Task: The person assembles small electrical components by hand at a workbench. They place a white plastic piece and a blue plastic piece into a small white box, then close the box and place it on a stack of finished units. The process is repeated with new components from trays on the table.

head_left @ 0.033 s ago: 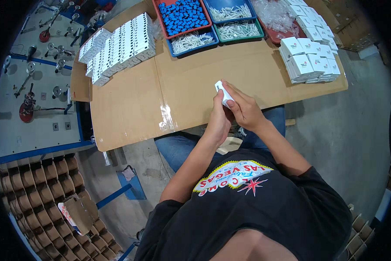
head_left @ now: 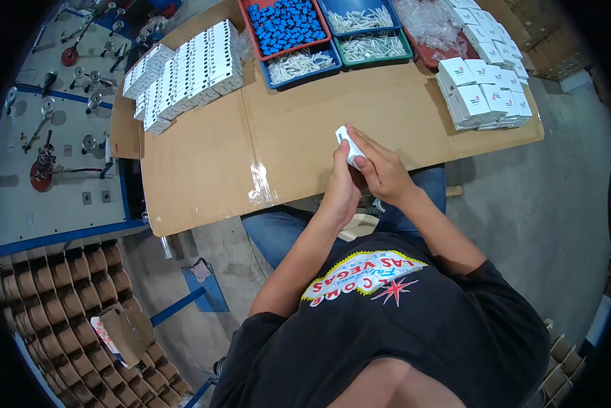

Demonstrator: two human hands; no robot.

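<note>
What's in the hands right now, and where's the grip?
A small white box, held by its near end between the left hand and right hand; its far end sticks out.

small box (head_left: 347,144) held in both hands above table (head_left: 203,170) near edge | box rows (head_left: 186,71) far left | part trays (head_left: 322,37) behind | box stack (head_left: 485,95) right
</note>
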